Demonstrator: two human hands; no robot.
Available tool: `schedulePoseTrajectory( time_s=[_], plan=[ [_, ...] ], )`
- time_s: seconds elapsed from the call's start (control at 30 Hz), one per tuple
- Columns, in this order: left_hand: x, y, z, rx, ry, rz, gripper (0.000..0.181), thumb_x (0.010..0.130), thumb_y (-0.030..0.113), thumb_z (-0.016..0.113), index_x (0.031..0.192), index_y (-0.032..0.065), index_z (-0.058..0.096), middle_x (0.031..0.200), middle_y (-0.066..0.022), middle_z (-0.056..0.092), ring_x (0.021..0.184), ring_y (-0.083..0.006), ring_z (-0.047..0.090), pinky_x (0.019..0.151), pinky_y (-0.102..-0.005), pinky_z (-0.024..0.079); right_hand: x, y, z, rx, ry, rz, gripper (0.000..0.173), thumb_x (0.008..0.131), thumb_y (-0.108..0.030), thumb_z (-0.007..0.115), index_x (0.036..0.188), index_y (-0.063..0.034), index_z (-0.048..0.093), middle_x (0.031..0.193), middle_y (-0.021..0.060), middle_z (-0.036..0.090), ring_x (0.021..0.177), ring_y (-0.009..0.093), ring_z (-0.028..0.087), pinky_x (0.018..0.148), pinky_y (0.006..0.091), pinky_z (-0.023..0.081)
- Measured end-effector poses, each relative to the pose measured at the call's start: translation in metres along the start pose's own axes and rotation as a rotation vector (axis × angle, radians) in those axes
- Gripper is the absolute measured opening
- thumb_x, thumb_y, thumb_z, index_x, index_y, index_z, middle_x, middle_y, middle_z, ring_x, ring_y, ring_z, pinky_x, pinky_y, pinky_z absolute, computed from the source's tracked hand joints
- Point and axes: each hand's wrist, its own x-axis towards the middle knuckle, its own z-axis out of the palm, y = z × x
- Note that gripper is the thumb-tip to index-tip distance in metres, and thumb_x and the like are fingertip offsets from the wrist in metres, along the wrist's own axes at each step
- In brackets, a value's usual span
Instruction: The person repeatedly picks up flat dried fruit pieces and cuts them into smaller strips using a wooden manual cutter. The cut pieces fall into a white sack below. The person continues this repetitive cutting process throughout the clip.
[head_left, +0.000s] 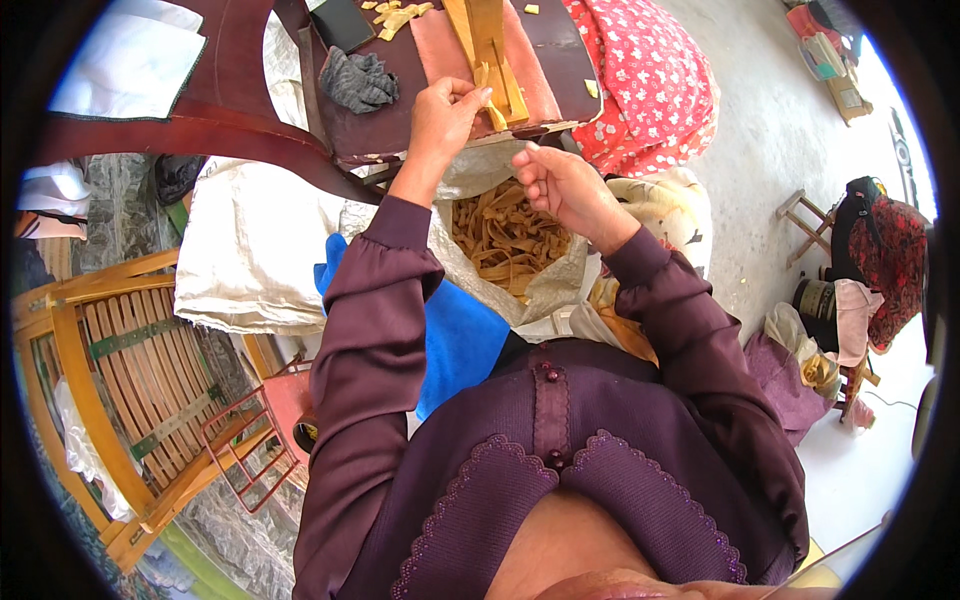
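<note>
My left hand (446, 116) pinches a pale yellow strip (493, 112) between thumb and fingertips. The strip hangs against the near end of a wooden fixture (514, 105), a flat base with an upright board. Under the fixture lies a pink cloth (442, 56) on a dark red seat or small table (364, 131). To the right and nearer me, my right hand (566, 187) hovers with curled fingers; nothing shows in it. Below it, an open woven sack (551, 289) holds many brown-yellow dried strips (502, 232).
Yellow offcuts (394, 16), a black flat object (341, 26) and a grey knit glove or cloth (358, 81) lie on the dark red surface. Red floral fabric (645, 82) bulges at its right. A slatted wooden chair (142, 375) and red metal rack (251, 442) stand left.
</note>
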Motion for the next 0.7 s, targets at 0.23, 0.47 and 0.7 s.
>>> schedulePoseTrajectory(
  time_s=[0.23,0.47,0.7],
  plan=[
    [-0.036,0.017,-0.009,-0.279,-0.059,0.026,0.027,0.085,0.020,0.068,0.095,-0.0041,0.060,0.078,-0.0055,0.064,0.064,-0.0079,0.059,0.058,-0.0214,0.050,0.002,-0.017,0.036,0.053,-0.023,-0.051,0.030,0.097,-0.036,0.049,0.098,-0.0075,0.058,0.077,-0.0019,0.057,0.067,0.007,0.054,0.059,0.0219,0.044],
    [-0.062,0.017,-0.019,-0.599,-0.181,-0.109,0.019,0.090,0.019,0.062,0.098,0.0020,0.059,0.082,-0.0006,0.061,0.068,-0.0053,0.055,0.065,-0.0203,0.048,0.002,-0.005,0.051,-0.028,-0.089,-0.068,0.025,0.098,-0.030,0.046,0.092,-0.0077,0.057,0.076,-0.0024,0.053,0.067,0.008,0.051,0.060,0.0222,0.043],
    [-0.072,0.013,-0.026,-0.699,-0.290,-0.121,0.024,0.087,0.026,0.067,0.092,0.0037,0.059,0.079,-0.0014,0.060,0.064,-0.0073,0.057,0.060,-0.0204,0.049,0.000,0.001,0.065,0.168,-0.116,-0.013,0.026,0.098,-0.028,0.044,0.081,-0.0087,0.050,0.071,-0.0038,0.046,0.063,0.008,0.044,0.058,0.0232,0.038]
  ],
)
